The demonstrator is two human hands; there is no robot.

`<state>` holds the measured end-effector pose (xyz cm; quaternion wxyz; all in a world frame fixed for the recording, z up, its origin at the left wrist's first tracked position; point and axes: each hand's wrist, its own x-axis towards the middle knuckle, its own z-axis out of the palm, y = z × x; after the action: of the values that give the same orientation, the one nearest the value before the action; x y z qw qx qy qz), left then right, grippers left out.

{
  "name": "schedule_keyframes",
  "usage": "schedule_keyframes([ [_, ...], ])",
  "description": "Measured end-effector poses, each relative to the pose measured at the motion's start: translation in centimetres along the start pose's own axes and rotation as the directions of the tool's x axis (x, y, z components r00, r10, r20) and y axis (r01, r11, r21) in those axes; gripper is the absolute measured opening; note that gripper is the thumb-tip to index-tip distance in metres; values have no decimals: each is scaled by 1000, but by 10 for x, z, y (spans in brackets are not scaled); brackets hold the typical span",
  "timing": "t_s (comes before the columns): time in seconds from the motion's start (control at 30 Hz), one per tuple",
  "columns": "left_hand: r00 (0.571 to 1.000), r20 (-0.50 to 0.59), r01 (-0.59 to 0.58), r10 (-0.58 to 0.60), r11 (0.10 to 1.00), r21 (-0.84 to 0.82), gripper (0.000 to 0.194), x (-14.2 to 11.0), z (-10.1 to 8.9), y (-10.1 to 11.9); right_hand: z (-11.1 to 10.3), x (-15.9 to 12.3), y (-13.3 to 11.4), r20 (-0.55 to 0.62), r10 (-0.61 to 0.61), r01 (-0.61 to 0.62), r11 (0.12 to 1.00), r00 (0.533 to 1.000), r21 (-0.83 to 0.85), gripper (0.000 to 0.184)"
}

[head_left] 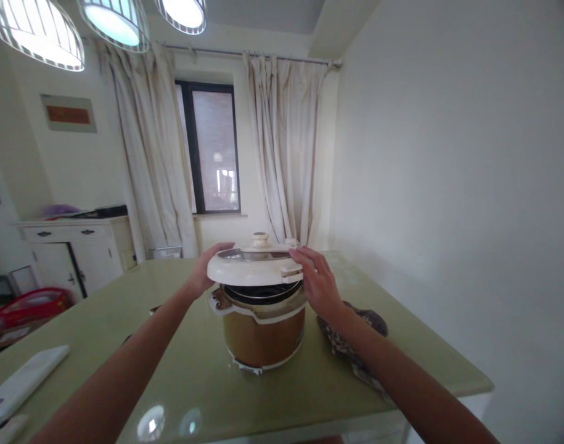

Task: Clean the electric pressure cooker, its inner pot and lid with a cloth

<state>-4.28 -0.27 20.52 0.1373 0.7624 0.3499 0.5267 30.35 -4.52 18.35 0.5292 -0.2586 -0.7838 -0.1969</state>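
A white cooker lid (pixel 249 271) with a knob on top is held at its two sides, raised slightly off a pressure cooker (pixel 265 339). My left hand (pixel 206 271) grips the lid's left rim, and my right hand (pixel 319 280) has its fingers over the right rim. Through the gap below the lid, the dark inner pot (pixel 263 292) shows. The cooker has a golden-brown body with a white collar and base, and stands upright on the table. A dark patterned cloth item (pixel 337 342) lies beside it, partly behind my right forearm.
The glossy green tabletop (pixel 184 382) ends near a wall on the right. A white flat object (pixel 27 382) lies at the near left. Small items sit partly hidden behind my left forearm. Beyond are a white cabinet (pixel 78 246), a red basket (pixel 36 305) and curtains (pixel 282 142).
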Motion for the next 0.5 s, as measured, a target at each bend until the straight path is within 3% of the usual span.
schedule_keyframes([
  [0.2, 991, -49, 131, -126, 984, 120, 66, -2, -3, -35, 9, -25, -21, 35, -19, 21, 998, 999, -58, 71],
  [0.33, 963, -77, 270, -259, 942, 200, 46, -3, -6, -41, 11, -31, -36, 69, -57, 62, 995, 996, -74, 70],
  [0.5, 936, -85, 351, -343, 872, 340, 38, -5, -11, -48, 12, -31, -50, 102, -73, 87, 987, 992, -136, 71],
])
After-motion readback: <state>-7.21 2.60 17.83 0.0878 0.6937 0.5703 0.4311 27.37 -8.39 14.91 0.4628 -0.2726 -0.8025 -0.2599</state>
